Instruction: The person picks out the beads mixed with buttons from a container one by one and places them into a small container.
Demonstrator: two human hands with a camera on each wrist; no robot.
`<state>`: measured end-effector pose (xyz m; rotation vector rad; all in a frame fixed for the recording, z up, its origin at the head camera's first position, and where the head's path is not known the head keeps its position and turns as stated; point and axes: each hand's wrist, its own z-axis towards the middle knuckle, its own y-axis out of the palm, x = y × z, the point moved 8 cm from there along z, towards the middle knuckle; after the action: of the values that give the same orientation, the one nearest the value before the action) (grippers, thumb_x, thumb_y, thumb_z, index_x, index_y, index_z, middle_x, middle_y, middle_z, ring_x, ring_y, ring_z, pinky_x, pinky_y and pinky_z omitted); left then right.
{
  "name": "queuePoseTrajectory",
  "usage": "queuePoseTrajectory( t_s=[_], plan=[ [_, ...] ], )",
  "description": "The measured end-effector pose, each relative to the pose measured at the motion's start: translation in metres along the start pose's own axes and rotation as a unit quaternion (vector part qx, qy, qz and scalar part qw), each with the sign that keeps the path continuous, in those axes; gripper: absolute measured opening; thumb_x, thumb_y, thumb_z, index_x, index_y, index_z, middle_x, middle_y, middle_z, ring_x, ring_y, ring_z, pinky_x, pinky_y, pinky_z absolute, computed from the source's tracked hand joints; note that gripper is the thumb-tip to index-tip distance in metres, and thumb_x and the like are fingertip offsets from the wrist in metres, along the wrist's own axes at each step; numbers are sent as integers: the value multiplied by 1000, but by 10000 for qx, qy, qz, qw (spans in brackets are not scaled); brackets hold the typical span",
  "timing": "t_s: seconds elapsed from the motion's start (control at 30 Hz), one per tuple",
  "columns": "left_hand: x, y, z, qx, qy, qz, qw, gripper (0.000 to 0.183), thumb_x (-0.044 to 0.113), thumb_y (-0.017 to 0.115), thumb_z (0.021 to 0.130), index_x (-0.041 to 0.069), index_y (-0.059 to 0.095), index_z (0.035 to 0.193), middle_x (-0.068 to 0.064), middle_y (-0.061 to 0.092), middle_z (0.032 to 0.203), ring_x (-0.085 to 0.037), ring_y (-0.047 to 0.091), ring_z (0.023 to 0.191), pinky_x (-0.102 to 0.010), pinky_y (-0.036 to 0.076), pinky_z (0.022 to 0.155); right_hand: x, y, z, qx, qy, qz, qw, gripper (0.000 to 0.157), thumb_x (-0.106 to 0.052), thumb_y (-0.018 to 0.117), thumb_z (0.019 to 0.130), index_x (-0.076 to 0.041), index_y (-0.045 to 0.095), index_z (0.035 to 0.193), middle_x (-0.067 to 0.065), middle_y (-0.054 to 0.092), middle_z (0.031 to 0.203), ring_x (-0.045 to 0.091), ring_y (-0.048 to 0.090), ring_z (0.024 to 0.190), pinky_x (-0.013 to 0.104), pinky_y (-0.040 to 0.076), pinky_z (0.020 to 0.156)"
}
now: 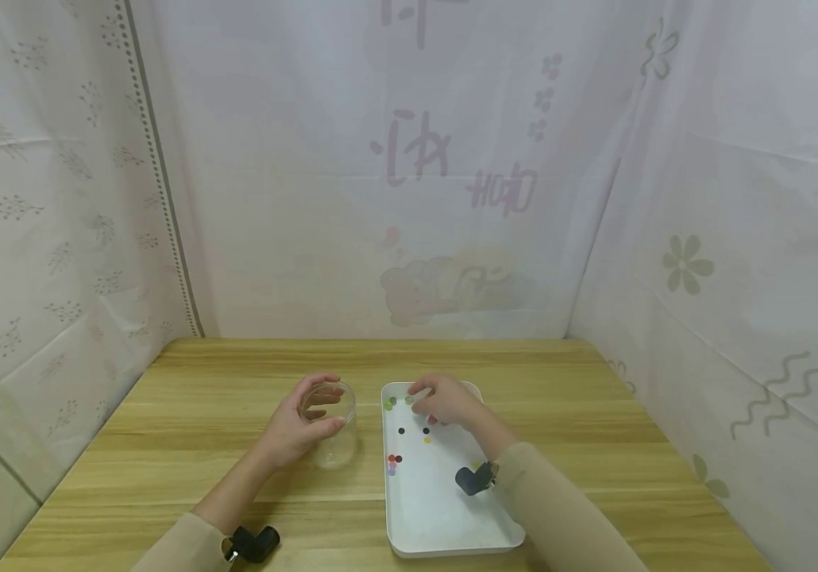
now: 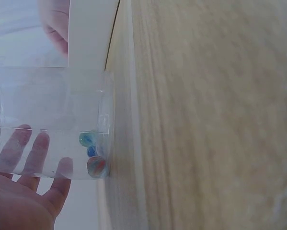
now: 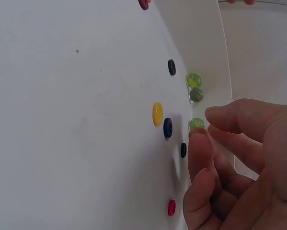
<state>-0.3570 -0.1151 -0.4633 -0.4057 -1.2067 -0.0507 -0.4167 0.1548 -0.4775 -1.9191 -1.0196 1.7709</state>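
My left hand (image 1: 291, 429) grips a clear cylindrical jar (image 1: 337, 453) standing on the table left of the tray, fingers and thumb around its side. Several glass marbles (image 2: 97, 166) lie at the jar's bottom in the left wrist view. Over the far part of the white tray (image 1: 416, 524), my right hand (image 1: 448, 401) reaches down with its thumb and forefinger apart. A green marble (image 3: 196, 124) shows just beyond those fingertips. Two more marbles (image 3: 194, 80) rest by the tray wall. Near the hand lie a yellow button (image 3: 157, 114), a dark blue button (image 3: 168, 127) and a red button (image 3: 172, 207).
Red, pink and purple buttons (image 1: 391, 465) cluster along the tray's left wall. A black button (image 1: 401, 430) lies farther up the tray. Both stand on a wooden table (image 1: 237, 365), with printed cloth curtains (image 1: 295, 238) around its back and sides.
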Motion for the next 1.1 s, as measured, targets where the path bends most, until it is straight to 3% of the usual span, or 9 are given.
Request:
queuePoseTrajectory(
  t_s=[0.37, 0.77, 1.1],
  plan=[
    [0, 0, 0, 41, -129, 5, 9999, 69, 16, 81, 97, 6, 47, 157, -20, 65, 150, -43, 59, 141, -68, 48, 116, 5, 6, 4, 146, 44, -149, 9998, 30, -13, 77, 100, -18, 77, 129, 4, 70, 92, 16, 63, 66, 26, 49, 60],
    [0, 1, 0, 63, -105, 9, 9999, 65, 17, 82, 97, 16, 51, 154, -20, 65, 150, -43, 59, 141, -67, 48, 116, 4, 11, 7, 294, 15, -112, 9995, 24, -11, 76, 99, -16, 76, 123, 5, 66, 86, 15, 60, 64, 24, 47, 57],
    [0, 1, 0, 6, -19, 69, 10000, 68, 17, 80, 98, 3, 47, 156, -24, 64, 149, -46, 59, 141, -69, 48, 115, 6, 13, 8, 451, 13, -289, 9986, 19, -15, 77, 99, -15, 76, 118, 3, 69, 84, 15, 62, 64, 26, 48, 57]
  ],
)
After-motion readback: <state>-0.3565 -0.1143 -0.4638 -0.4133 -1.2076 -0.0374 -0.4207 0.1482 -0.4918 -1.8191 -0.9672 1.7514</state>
